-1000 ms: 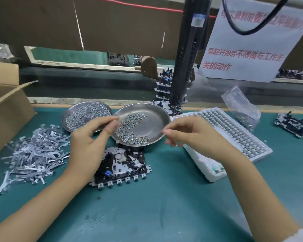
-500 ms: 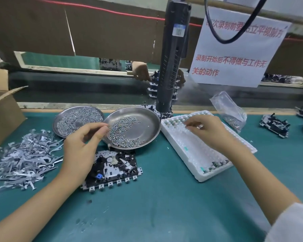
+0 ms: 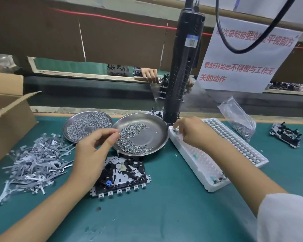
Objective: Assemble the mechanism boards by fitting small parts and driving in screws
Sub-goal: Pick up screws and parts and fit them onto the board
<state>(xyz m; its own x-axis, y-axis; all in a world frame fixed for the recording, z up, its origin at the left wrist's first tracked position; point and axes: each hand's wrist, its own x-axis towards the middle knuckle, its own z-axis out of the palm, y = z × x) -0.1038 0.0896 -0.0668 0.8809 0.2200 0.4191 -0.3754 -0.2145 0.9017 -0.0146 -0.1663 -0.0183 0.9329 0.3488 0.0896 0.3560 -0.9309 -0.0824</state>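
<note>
On the green bench mat I see my left hand pinching thumb to forefinger at the near rim of the steel dish of screws; what it pinches I cannot tell. The mechanism board lies just below that pinch. My right hand curls into the white foam tray; its hold is hidden.

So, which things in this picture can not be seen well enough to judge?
- Head view: whether the left hand pinches a screw; its fingertips meet, anything between them is too small.
- What the right hand takes from the white foam tray; its fingers cover it.
- The mechanism board: its far edge sits under the steel dish.
- The cardboard box: contents cut off by the left edge.
</note>
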